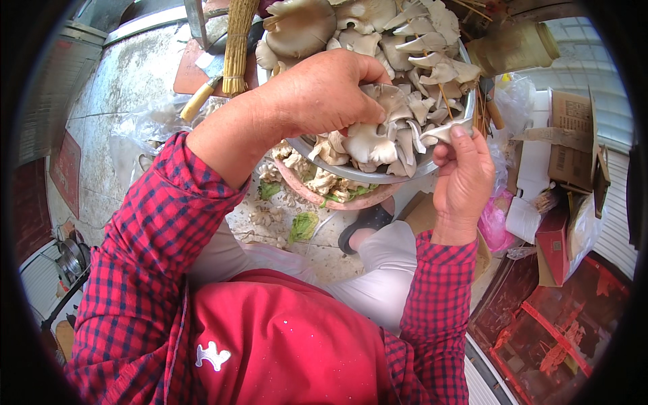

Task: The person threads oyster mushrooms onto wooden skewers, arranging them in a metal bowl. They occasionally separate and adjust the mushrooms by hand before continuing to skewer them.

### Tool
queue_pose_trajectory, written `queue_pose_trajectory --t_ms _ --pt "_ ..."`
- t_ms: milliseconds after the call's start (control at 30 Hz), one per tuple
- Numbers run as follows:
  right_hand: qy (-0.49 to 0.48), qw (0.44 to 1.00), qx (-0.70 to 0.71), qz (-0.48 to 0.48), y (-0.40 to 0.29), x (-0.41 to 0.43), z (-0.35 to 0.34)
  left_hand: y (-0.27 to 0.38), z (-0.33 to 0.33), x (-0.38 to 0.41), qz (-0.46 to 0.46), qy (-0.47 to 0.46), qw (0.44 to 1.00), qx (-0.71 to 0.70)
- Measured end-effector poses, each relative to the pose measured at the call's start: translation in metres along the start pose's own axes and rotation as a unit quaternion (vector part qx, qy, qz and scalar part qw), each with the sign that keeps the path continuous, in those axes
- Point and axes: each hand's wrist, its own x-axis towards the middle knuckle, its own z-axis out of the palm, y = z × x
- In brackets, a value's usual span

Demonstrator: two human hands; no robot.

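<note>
A metal basin (349,174) heaped with grey-white oyster mushrooms (301,28) stands before me. My left hand (324,93) reaches over the heap, its thumb and fingers pinching an oyster mushroom (389,98); some fingertips are hidden. At the basin's right rim, my right hand (463,172) holds a strip of oyster mushroom (445,132) between thumb and fingers. A thin wooden skewer (445,101) slants down toward that strip, with several mushroom pieces (430,43) along it. Whether the held strip is on the skewer, I cannot tell.
Below the basin, a pink bowl (344,204) holds mushroom scraps. A leaf (304,226) lies on the floor. At left are a wooden-handled tool (200,98), a straw brush (238,50) and a plastic bag (147,121). At right stand a jar (511,50) and cardboard boxes (572,136).
</note>
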Motion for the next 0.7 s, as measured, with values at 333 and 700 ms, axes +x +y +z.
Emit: queue_pose_trajectory --t_ms 333,700 --pt "-0.124 0.986 -0.107 0.031 -0.003 -0.018 0.028 -0.001 0.012 -0.001 0.039 0.017 0.997 0.07" --pt "-0.1 0.987 -0.126 0.019 0.001 -0.015 0.022 -0.009 0.015 0.001 0.039 0.005 0.998 0.043"
